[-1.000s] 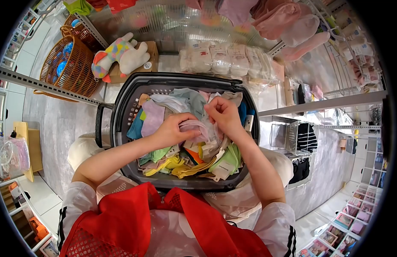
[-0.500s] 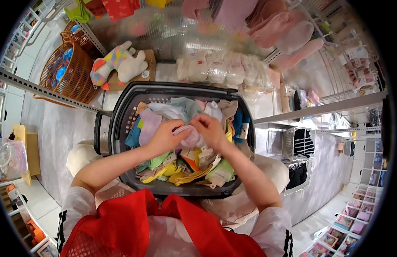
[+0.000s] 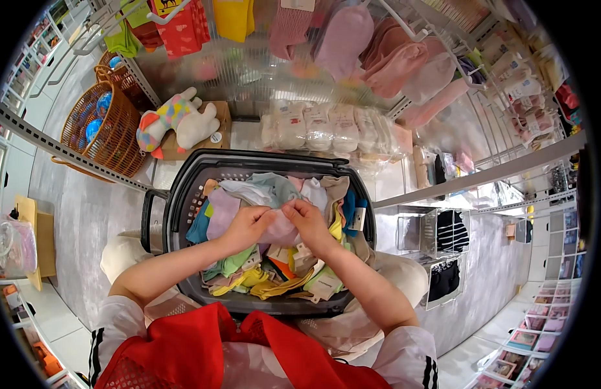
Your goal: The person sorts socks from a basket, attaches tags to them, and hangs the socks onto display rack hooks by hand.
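A dark grey plastic basket stands between my knees, heaped with folded socks in several colours. Over the middle of the heap, my left hand and my right hand pinch the upper edge of a pale pink sock, thumbs close together. Its lower part hangs against the pile. Around it lie a lilac sock, grey-green socks and yellow socks, some with card tags.
Socks hang from rack hooks ahead. Behind the basket are bagged white packs and a plush toy on a cardboard box. Wicker baskets stand left; a wire basket with black clothing is at right.
The view has tilted up, so the basket appears lower and more hanging socks show. My hands have drawn the pale pink sock's edge up, and it looks flatter and more spread.
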### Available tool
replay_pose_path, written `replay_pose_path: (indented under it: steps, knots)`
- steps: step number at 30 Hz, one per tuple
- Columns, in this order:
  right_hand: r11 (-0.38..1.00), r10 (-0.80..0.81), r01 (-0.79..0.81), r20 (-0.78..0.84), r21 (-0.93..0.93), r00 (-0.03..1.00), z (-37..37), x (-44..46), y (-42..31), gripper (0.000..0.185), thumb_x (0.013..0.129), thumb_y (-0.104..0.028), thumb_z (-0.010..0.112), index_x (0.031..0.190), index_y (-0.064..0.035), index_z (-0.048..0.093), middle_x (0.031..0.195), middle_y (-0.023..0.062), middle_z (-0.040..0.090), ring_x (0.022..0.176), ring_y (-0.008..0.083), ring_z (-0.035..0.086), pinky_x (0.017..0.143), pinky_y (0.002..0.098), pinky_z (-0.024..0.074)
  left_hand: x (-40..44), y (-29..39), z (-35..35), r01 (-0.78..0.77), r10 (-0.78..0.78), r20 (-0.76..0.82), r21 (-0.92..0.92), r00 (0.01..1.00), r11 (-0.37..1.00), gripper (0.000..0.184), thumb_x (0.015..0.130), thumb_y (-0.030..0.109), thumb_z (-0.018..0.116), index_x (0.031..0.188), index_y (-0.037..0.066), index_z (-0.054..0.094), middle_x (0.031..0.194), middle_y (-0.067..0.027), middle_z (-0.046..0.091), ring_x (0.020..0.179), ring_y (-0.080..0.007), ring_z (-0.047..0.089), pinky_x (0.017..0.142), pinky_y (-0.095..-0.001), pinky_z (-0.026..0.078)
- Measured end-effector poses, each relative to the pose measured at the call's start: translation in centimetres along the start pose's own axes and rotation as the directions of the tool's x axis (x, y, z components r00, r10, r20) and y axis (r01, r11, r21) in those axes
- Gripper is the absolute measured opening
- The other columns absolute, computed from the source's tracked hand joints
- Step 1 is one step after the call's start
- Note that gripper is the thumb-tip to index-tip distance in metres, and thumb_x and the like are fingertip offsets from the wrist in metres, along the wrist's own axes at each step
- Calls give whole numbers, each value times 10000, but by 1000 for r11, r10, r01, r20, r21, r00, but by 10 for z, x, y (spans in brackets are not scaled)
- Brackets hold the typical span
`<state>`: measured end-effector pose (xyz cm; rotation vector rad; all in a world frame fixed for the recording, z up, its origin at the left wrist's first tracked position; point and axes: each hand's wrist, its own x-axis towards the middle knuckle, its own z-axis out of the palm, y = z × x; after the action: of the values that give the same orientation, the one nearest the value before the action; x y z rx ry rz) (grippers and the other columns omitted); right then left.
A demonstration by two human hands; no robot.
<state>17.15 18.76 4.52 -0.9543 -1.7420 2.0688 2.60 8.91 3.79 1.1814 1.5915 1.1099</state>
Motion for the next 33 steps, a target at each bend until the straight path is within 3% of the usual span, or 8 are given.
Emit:
replay_pose_path:
  steps: [4,7,10,16,23,26,29,33]
  knots:
    - [968,69,-53,-55,247,996,-2,2,8,177,878,-202,513,851,-35,564,742,-47,506,685,34,432,607,188,360,-2,2,5,84,-76,64,-133,995,988,207,833,175,548,851,-31,559,659,-62,568,596,-85,472,550,-266,411]
    - [917,64,8,-168,398,984,-8,11,16,193,885,-222,507,806,-55,561,682,-74,454,628,23,374,559,188,315,-4,-10,23,-10,23,41,-304,999,953,237,796,160,585,928,-34,552,755,-75,608,670,-100,535,617,-275,446]
    - [909,33,103,-316,403,948,-20,18,17,167,876,-192,516,870,-37,576,765,-35,543,682,43,482,614,192,382,-6,-18,17,152,-131,257,-62,957,986,287,755,136,603,980,-33,543,834,-111,621,746,-123,569,677,-281,458]
    - [960,-97,198,-425,199,900,-33,24,6,179,877,-189,514,767,-54,555,658,-84,427,610,19,339,542,179,280,-4,-18,16,185,-162,237,-77,958,980,309,732,36,519,1032,-33,525,875,-125,607,810,-143,559,746,-269,436]
    - [971,-170,231,-515,56,840,-34,26,0,163,861,-155,531,803,-14,588,656,-67,467,608,21,367,540,179,295,-2,-13,14,354,-226,384,-306,895,884,354,738,-24,469,1093,-26,484,987,-30,573,916,-89,515,807,-234,409]
    - [972,-200,234,-500,6,843,-33,25,1,164,860,-161,532,814,-15,590,653,-70,461,610,22,367,537,178,295,-3,-12,14,348,-239,390,-237,889,907,383,715,-36,457,1096,-28,483,997,-51,578,926,-110,523,819,-247,408]
    - [980,-192,194,-478,-45,857,-31,21,-1,165,858,-161,532,828,-10,594,655,-66,466,613,23,370,536,178,300,-3,-16,13,135,-119,421,-9,899,991,411,692,-41,454,1102,-28,485,988,-82,587,911,-139,540,810,-261,417]
    - [982,-191,165,-455,-97,870,-29,18,-2,175,864,-157,531,827,2,593,721,-45,524,668,37,426,612,176,343,-4,-2,9,161,-138,452,-14,881,987,406,671,-41,438,1070,-27,514,952,-126,603,887,-176,563,795,-280,430]
